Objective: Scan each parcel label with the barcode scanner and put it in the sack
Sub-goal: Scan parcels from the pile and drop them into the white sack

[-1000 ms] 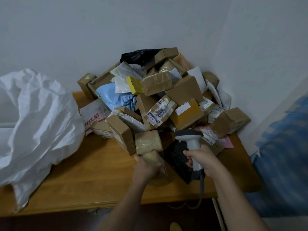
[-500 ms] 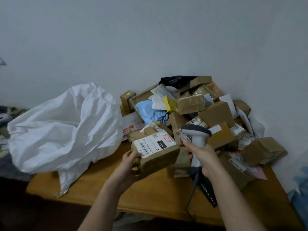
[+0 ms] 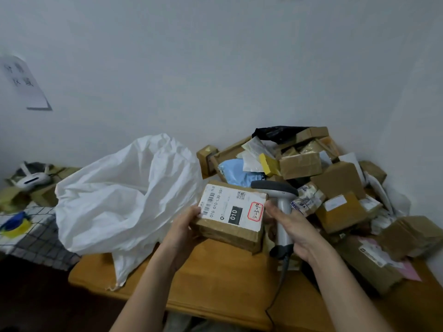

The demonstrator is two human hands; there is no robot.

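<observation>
My left hand point(image 3: 183, 226) grips a brown cardboard parcel point(image 3: 231, 218) above the wooden table point(image 3: 223, 281), its white label with barcode and "010" facing up. My right hand point(image 3: 293, 227) holds the grey barcode scanner point(image 3: 279, 195) by its handle just right of the parcel, with its fingertips touching the parcel's right edge. The scanner's head sits behind the parcel's top right corner and its cable hangs over the table's front. The white sack point(image 3: 124, 195) lies crumpled on the table's left end, right beside the parcel.
A heap of boxes and mailer bags point(image 3: 318, 178) fills the table's right back corner against the walls. A checked cloth with a blue and yellow item point(image 3: 14, 226) and a white device point(image 3: 32, 180) lie at the left. A paper sheet point(image 3: 24, 82) hangs on the wall.
My left hand lifted the parcel off the table, turned its label up and carried it left toward the sack. The scanner came along beside it. The view swung left.
</observation>
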